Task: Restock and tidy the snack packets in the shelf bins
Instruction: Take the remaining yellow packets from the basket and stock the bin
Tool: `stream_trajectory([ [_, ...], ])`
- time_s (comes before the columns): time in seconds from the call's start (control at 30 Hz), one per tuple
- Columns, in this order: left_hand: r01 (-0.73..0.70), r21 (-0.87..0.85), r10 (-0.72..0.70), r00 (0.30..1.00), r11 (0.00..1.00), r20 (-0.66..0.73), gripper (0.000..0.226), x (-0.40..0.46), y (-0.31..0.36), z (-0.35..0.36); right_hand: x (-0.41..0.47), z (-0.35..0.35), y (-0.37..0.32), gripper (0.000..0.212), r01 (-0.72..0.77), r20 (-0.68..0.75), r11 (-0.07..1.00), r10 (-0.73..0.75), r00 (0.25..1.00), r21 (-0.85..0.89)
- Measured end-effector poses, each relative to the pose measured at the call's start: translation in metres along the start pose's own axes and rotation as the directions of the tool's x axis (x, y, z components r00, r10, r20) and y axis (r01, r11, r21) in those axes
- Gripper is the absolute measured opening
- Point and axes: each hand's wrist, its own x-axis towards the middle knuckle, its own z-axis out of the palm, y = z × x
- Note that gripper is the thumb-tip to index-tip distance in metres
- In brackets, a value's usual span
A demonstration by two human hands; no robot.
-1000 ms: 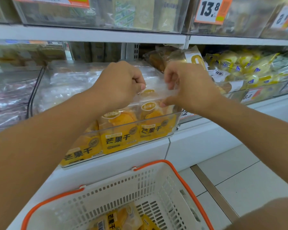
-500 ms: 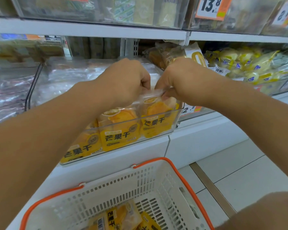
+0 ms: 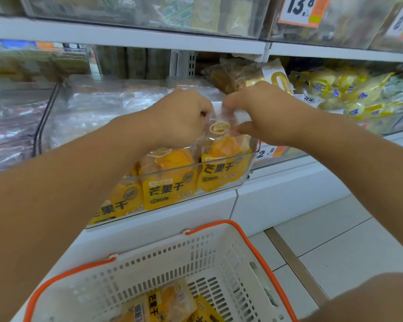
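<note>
A clear plastic shelf bin (image 3: 191, 168) holds a front row of yellow dried-mango packets (image 3: 168, 184). The rightmost mango packet (image 3: 221, 156) stands upright at the bin's right end. My left hand (image 3: 182, 115) pinches the left side of its clear top edge. My right hand (image 3: 258, 112) pinches the right side of the same edge, thumb in front. Both hands sit above the bin's front wall, nearly touching. The packet's top seam is partly hidden by my fingers.
A white basket with orange rim (image 3: 221, 254) sits below the shelf and holds more mango packets (image 3: 163, 303). Neighbouring bins hold clear-wrapped goods (image 3: 16, 126) on the left and yellow snack packs (image 3: 349, 94) on the right. Price tags (image 3: 300, 10) hang above. Tiled floor (image 3: 335, 240) lies right.
Both hands have drawn closer together on the top of the rightmost packet. The packet now stands a bit further into the bin's right corner.
</note>
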Motion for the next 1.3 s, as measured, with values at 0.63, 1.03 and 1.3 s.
stream_trajectory([
  [0.63,-0.024,0.456,0.030,1.000,0.890,-0.005,0.048,-0.045,0.003,0.006,0.007,0.028,-0.014,0.018,0.097,0.075,0.994,-0.100,0.992,0.051],
  [1.03,-0.321,0.356,0.359,0.932,0.878,-0.045,0.025,-0.149,-0.017,0.052,-0.051,0.056,-0.105,0.023,0.437,-0.564,0.865,-0.239,0.791,0.247],
  [1.3,0.769,0.158,-0.682,0.428,0.620,0.593,0.084,-0.303,-0.103,0.218,-0.144,0.293,-0.125,0.070,-0.069,0.911,0.991,-0.074,0.407,0.111],
])
